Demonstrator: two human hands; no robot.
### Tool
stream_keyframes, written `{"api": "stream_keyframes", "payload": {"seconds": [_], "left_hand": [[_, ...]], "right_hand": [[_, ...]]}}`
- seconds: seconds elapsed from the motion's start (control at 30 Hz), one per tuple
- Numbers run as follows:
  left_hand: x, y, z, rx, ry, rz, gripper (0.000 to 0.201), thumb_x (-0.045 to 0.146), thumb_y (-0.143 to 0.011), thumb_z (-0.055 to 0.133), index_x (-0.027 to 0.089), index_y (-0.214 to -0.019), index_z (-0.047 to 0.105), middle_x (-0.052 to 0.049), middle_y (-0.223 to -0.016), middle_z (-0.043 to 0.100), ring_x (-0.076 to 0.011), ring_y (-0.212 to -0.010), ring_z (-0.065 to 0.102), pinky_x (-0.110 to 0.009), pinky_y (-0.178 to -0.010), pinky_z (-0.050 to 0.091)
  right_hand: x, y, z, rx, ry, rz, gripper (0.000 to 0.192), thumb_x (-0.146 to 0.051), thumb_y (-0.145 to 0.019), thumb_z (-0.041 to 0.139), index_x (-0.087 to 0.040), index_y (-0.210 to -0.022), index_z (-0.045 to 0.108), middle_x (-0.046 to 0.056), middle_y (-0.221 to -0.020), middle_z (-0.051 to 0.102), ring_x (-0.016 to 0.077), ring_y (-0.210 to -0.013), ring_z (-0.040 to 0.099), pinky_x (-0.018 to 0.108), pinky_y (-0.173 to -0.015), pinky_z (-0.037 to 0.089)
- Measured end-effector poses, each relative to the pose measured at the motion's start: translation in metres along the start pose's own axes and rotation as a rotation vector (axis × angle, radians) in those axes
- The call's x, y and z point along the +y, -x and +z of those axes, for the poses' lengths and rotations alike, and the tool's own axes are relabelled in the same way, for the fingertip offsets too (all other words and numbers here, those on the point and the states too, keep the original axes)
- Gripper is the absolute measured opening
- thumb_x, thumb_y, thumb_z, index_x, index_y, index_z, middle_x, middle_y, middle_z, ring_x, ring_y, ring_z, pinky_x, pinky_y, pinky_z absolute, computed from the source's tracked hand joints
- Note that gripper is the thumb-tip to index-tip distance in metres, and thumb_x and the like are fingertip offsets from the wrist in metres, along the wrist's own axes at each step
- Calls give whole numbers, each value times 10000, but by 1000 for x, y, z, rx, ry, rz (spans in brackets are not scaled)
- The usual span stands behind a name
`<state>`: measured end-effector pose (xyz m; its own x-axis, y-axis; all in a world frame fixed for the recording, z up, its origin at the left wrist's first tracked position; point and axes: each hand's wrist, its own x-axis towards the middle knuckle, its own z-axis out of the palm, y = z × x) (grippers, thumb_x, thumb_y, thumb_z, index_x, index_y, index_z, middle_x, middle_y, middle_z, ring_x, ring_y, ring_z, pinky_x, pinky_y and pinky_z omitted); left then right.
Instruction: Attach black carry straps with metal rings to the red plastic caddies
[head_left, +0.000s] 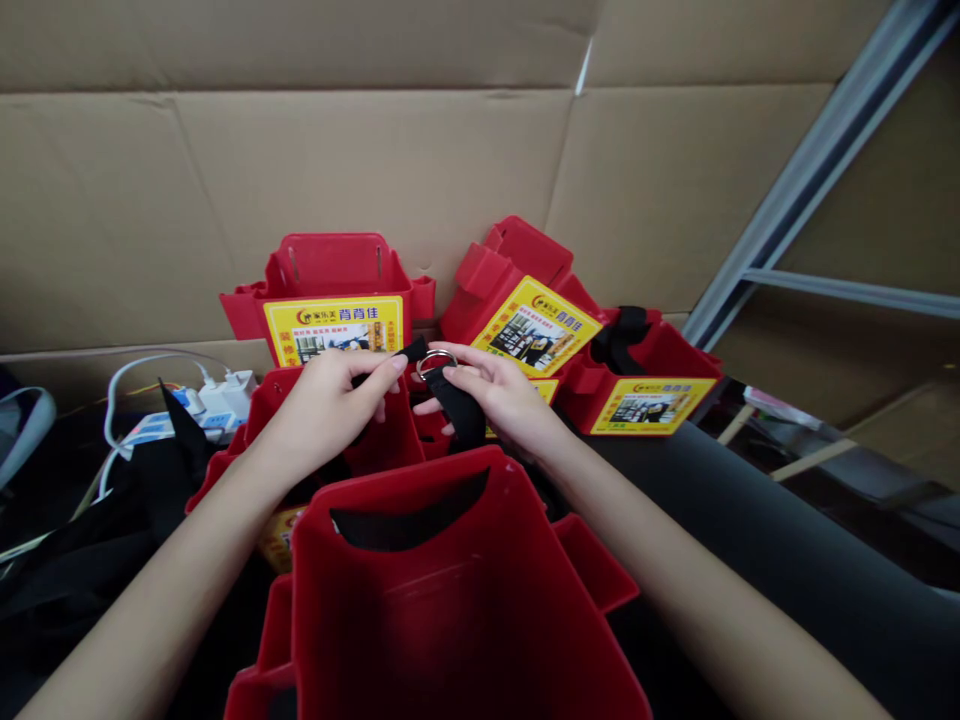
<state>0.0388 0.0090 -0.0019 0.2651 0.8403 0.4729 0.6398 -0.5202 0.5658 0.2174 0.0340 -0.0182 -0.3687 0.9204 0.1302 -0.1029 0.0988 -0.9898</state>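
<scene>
My left hand pinches the end of a black strap between thumb and fingers. Just right of it, my right hand grips a metal ring buckle on a black webbing strap that hangs down from it. The left strap end lies right at the ring; whether it passes through, I cannot tell. Below both hands stands an open red plastic box, nearest to me. Black webbing runs through the slots in its far wall.
Behind are more red boxes with yellow labels, one tilted, another holding black strap. At left lie a power strip with white chargers and black straps. Cardboard walls the back; a metal frame stands right.
</scene>
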Motion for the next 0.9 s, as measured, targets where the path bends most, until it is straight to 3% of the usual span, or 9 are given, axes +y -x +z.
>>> {"api": "stream_keyframes", "payload": {"seconds": [0.13, 0.3, 0.4, 0.6, 0.77, 0.9], "left_hand": [[0, 0, 1, -50, -63, 71, 375, 338, -874, 405, 177, -558, 527, 24, -545, 583, -123, -546, 519, -227, -582, 407], [-6, 0, 7, 36, -233, 71, 325, 334, -873, 413, 189, -859, 703, -63, -916, 706, -205, -811, 633, -324, -794, 460], [-9, -2, 10, 29, -301, 57, 339, 341, -874, 416, 190, -947, 711, -92, -961, 698, -233, -872, 639, -368, -823, 471], [-5, 0, 11, 79, -139, 214, 261, 266, -855, 480, 235, -976, 709, -37, -1079, 682, -189, -1008, 620, -342, -944, 451], [-3, 2, 11, 64, 2, 200, 213, 237, -814, 545, 256, -929, 723, -3, -1057, 691, -195, -1058, 605, -341, -963, 450], [-7, -1, 10, 76, 47, 187, 204, 227, -803, 560, 245, -924, 723, -12, -1041, 696, -186, -994, 629, -320, -920, 466]], "right_hand": [[2, 0, 1, -31, 63, -44, 380, -135, -853, 454, -162, -1232, 467, 110, -1025, 648, 181, -692, 690, 225, -465, 560], [5, -1, 4, -45, 99, -93, 325, -153, -842, 474, -178, -1166, 477, 49, -824, 666, 193, -678, 691, 237, -476, 557], [5, 0, 5, -21, 107, -98, 324, -140, -844, 477, -173, -1166, 453, 18, -720, 656, 176, -658, 689, 220, -515, 552], [5, 0, 3, 12, 188, -160, 302, -154, -831, 499, -164, -1133, 482, 38, -793, 667, 166, -676, 687, 242, -566, 564], [7, -1, 0, -52, 208, -219, 299, -171, -829, 507, -198, -1127, 494, 20, -812, 662, 147, -687, 680, 274, -656, 575], [4, 1, 1, -116, 234, -218, 273, -161, -842, 485, -202, -1111, 494, 12, -790, 649, 140, -672, 679, 208, -546, 548]]}}
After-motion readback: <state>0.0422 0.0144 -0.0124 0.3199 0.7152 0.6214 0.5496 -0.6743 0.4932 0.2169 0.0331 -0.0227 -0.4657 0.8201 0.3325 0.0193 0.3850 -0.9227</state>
